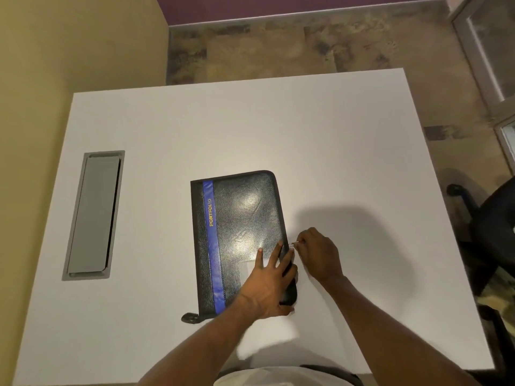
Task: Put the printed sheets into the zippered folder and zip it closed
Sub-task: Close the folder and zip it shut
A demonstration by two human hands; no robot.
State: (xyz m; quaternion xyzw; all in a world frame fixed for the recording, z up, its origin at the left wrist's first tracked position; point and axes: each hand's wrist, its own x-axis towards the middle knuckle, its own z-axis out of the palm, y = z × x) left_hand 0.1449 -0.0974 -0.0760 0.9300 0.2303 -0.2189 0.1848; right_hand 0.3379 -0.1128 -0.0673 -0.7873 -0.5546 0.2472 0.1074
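Right hand point(317, 254) pinches zipper pull point(294, 243) at three o'clock on folder point(242, 218), flat left hand point(267, 285) pressing; zipping step, next pull steadily.

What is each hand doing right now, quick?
Left hand: open, pressing flat on the zippered folder.
Right hand: pinching something small at the folder's right edge, seemingly the zipper pull.

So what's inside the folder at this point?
Nothing inside shows: the folder lies closed on the table, its black cover hiding any sheets. On top, the left hand presses flat; the right hand pinches the zipper pull at its right edge.
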